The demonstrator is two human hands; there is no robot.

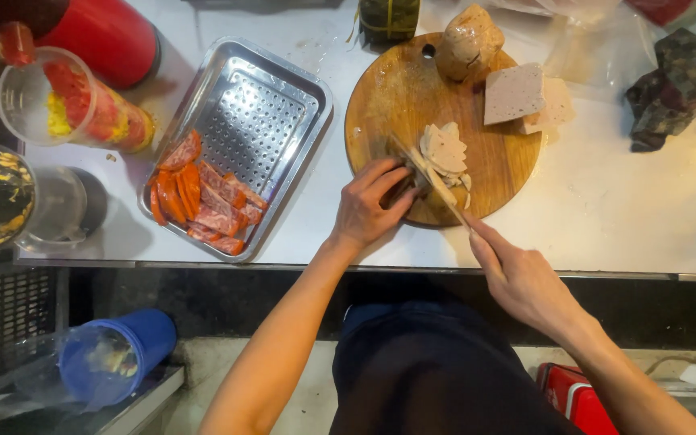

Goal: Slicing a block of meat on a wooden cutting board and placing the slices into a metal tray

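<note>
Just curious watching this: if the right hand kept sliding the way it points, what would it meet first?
The right hand points up-left along the knife. Going on, it would likely meet the pale sliced meat on the round wooden board, close beside the left hand. Depth is hard to judge.

both forearms are showing bare, with no sleeves reaching the wrists. the left hand (368, 211) and right hand (521, 282) are wearing no gloves, rings or watch. dark clothing is covering the torso.
</note>
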